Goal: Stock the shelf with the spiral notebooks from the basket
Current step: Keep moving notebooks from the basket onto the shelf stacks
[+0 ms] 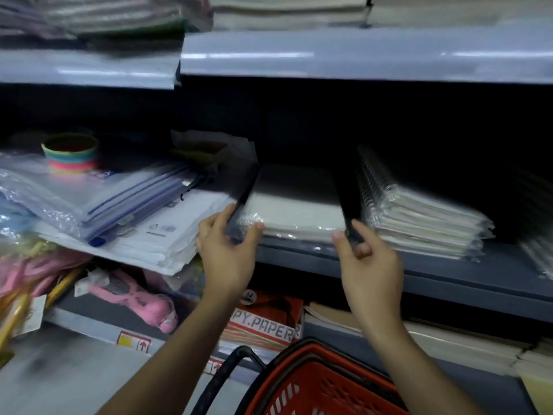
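A red basket (323, 381) is seen nearest, at the bottom edge; its contents cannot be made out. Above it, a wrapped stack of spiral notebooks (296, 211) is pinched at both front corners by the left hand (227, 244) and right hand (368, 256) on the shelf (434, 274). Another stack (419, 211) is already shelved just beside it, so stocking appears partly done.

Plastic-wrapped spiral notebooks (294, 208) flat on shelf (419, 274)

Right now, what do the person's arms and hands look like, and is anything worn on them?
Both forearms are bare up to the picture's lower edge: no sleeves, gloves, watch or bracelets show. The left hand and right hand show no rings. The nails look short and plain.
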The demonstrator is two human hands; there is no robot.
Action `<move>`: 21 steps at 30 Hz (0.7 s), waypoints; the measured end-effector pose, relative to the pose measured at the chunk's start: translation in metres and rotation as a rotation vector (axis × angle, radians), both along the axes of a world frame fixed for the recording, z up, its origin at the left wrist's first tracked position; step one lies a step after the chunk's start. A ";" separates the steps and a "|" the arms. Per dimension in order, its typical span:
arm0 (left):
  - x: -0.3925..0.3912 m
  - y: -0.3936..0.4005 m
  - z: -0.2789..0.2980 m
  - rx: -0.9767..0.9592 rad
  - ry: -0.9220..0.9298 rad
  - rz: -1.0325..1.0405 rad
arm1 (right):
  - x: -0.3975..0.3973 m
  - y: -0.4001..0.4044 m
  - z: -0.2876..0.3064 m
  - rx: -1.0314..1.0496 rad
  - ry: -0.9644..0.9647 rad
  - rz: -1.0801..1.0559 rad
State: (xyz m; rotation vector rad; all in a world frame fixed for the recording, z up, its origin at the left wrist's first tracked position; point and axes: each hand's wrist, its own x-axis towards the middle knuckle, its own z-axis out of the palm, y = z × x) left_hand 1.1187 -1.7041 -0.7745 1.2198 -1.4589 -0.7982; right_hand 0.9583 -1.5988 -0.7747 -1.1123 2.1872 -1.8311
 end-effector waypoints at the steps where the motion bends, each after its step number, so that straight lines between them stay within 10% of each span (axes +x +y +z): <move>1: 0.003 0.010 0.002 -0.018 -0.007 -0.005 | 0.002 0.009 0.000 -0.011 -0.021 0.022; 13: 0.025 0.117 -0.035 0.245 -0.028 -0.170 | 0.000 0.121 -0.044 0.160 -0.087 0.190; 21: 0.034 0.172 -0.135 0.703 -0.453 -0.495 | 0.025 0.214 -0.151 0.796 -0.251 0.272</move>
